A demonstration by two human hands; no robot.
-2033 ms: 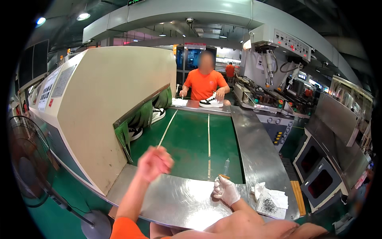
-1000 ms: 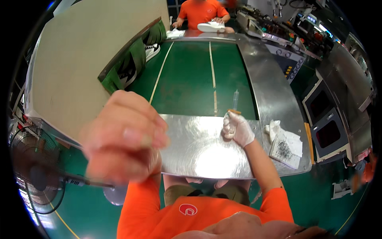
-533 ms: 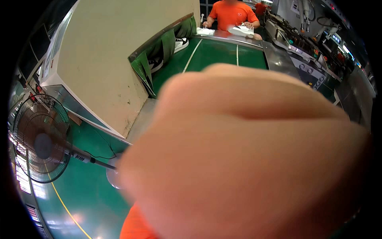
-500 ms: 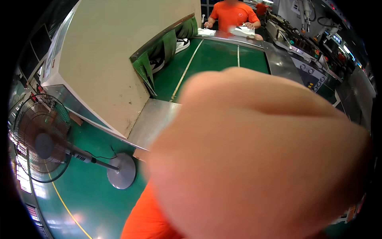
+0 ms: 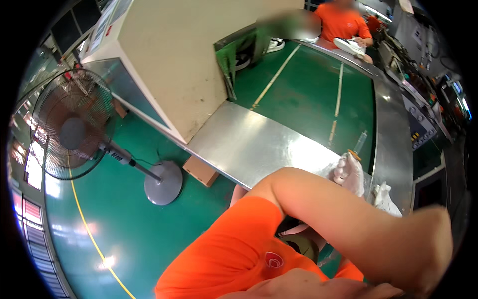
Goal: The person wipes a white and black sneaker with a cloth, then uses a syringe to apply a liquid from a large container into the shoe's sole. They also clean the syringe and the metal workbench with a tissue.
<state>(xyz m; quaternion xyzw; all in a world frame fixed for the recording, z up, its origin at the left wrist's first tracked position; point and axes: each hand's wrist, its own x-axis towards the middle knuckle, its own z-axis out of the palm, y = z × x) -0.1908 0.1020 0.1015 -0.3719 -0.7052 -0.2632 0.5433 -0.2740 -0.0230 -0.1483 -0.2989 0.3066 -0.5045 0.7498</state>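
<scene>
My bare left arm (image 5: pixel 343 209) bends across the view from an orange sleeve (image 5: pixel 224 239). At its far end, near the right rim, my left hand (image 5: pixel 430 239) is close to the camera and blurred, so its fingers do not show. Beyond the forearm, a hand in a white glove, apparently my right hand (image 5: pixel 350 174), rests over the metal ledge with its fingers curled round a clear syringe-like tube (image 5: pixel 361 142) with an orange collar. The forearm hides its wrist. A crumpled white glove or cloth (image 5: pixel 386 200) lies to its right.
Ahead runs a green conveyor belt (image 5: pixel 308 94) with a metal rail (image 5: pixel 391 129). A cream machine housing (image 5: pixel 174 60) with green flaps stands left. A floor fan (image 5: pixel 74 132) and carton (image 5: pixel 200 170) stand lower left. At the far end, a person (image 5: pixel 343 25) in orange handles a white shoe (image 5: pixel 350 47).
The large blurred bare limb has moved down and right, uncovering the ledge, gloved hand and tube. The view has shifted, and the person opposite has raised a white shoe.
</scene>
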